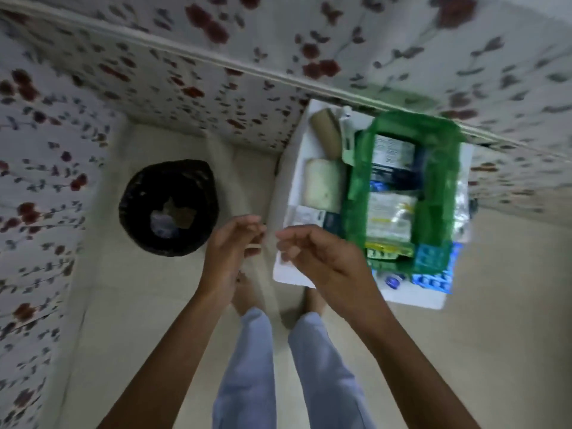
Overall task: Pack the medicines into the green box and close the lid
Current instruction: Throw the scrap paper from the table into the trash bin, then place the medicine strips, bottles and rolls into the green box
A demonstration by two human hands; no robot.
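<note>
The translucent green box (356,193) stands on a white table (291,274) at the right. It is open at the top and holds several medicine packs (391,221). Blue blister strips (433,281) and a small round blue item (392,280) lie by its near side. Two pale bandage rolls (322,185) and a dark-and-white pack (312,216) lie to its left. My left hand (232,255) hovers left of the table, its fingers curled around a thin tan band (255,241). My right hand (322,258) hangs over the table's near left corner with curled fingers; its contents are blurred.
A black-lined waste bin (168,207) stands on the tiled floor to the left. Flowered fabric (154,88) covers the surfaces behind and to the left. My legs (247,366) and bare feet are below the hands.
</note>
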